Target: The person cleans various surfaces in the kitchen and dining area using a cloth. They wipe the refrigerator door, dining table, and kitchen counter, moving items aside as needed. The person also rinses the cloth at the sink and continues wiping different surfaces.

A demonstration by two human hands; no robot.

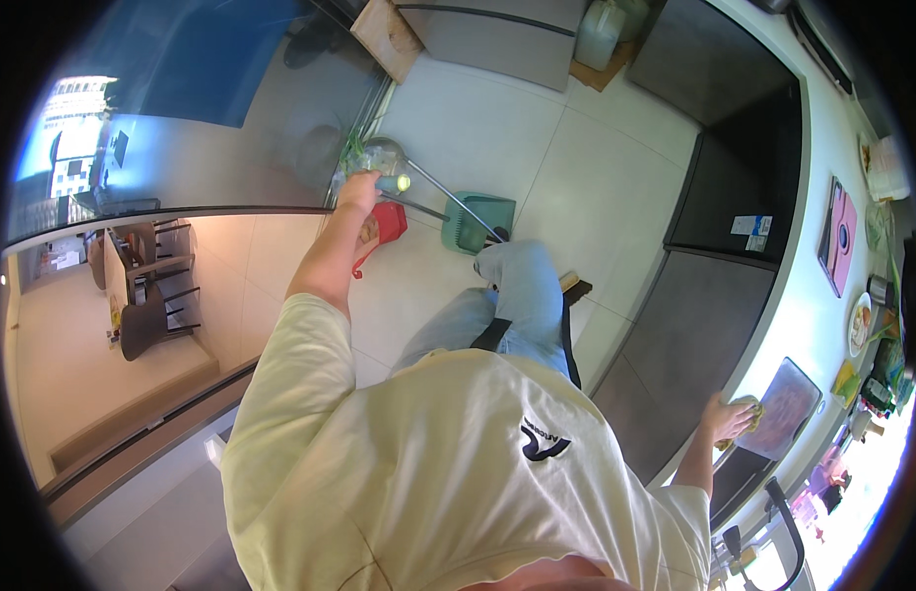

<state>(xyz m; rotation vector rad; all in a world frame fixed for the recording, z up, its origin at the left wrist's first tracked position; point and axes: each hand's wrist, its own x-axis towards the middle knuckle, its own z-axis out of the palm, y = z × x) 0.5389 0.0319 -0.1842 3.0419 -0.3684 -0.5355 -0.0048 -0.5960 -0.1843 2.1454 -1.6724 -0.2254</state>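
Note:
My left hand (360,190) is closed around a grey-green cylindrical grip (393,183) with a pale yellow end. Below it, a green toothed dustpan (472,221) sits on the floor, and metal poles slant between it and the area by my hand. A red bag or container (387,224) lies close to my left forearm. At the counter's edge my right hand (724,419) holds a crumpled greenish cloth (750,415). The cloth is against the near edge of a grey cutting board (783,410); my fingers partly cover it.
A glass sliding door (206,162) stands on the left, with green leaves (352,151) near its edge. Beyond the cutting board are a plate of food (860,323) and a pink case (840,236). A black faucet (790,528) rises by the sink. Dark cabinets (694,325) line the counter.

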